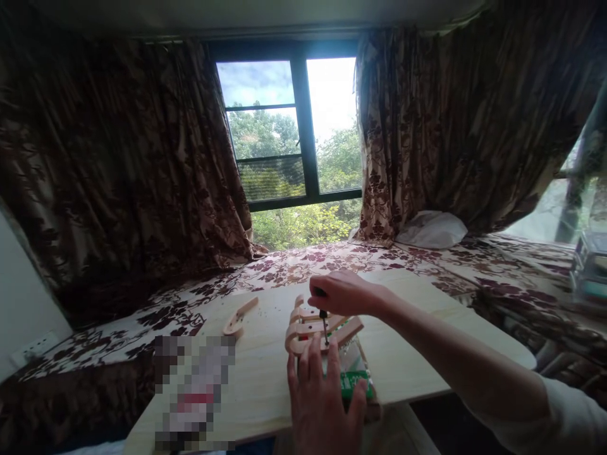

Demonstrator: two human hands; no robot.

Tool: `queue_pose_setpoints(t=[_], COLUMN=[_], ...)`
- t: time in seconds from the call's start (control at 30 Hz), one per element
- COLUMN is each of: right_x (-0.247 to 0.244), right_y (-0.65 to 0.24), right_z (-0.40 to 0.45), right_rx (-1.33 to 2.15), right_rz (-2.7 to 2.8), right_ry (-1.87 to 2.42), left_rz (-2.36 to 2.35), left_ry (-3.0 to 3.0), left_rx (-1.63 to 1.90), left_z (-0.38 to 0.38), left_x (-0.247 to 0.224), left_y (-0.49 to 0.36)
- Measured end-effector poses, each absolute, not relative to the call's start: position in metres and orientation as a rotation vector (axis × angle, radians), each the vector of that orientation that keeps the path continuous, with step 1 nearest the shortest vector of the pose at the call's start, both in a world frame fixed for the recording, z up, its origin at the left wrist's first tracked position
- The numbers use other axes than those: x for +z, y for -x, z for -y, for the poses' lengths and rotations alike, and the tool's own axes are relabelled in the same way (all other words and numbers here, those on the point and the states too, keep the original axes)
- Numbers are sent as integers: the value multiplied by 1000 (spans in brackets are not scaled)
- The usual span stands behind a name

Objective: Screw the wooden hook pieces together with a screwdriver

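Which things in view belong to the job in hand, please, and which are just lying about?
Seemingly part of the job:
Screwdriver, in the right hand
Grouped wooden pieces, at the left hand
Loose wooden piece, similarly curved
Green packet, beneath the grouped wooden pieces

Apparently just lying about:
White bundle, by the curtain
Clear container, far right

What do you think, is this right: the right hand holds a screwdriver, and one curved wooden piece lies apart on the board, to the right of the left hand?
Wrong side: the head view shows the curved wooden piece on the board to the left of the left hand. The right hand holds a screwdriver.
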State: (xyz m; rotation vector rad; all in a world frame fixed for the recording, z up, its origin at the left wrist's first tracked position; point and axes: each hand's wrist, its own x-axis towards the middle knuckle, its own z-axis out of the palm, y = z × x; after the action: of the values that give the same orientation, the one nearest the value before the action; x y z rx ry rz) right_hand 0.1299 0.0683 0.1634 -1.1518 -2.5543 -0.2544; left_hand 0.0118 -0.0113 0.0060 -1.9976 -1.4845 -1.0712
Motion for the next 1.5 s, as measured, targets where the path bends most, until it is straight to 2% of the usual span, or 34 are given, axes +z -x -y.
queue_pose_setpoints(t=[0.17,0.43,0.7,0.97,1.2,1.5], right_x=[165,159,177,166,175,163], right_y=[-131,-124,-128,-123,-132,-125], right_z=[-62,-71,-60,-72,-67,-79], right_rx=[-280,-321,-287,-301,-206,-266], right_rz=[2620,2495,2726,2591,2722,2587], right_ry=[1036,1308,1051,1240,1028,1196], left_rz=[1353,1348,1304,1339,1365,1357], left_ry=[2054,2040,2079,2062,2065,2069], left_rx=[-1042,-1118,-994,-1093,-1104,-1108], left_z=[16,17,17,17,19,19], left_x=[-6,-9,-9,-11,-9,-7], left_y=[-4,-6,0,-5,-6,-6])
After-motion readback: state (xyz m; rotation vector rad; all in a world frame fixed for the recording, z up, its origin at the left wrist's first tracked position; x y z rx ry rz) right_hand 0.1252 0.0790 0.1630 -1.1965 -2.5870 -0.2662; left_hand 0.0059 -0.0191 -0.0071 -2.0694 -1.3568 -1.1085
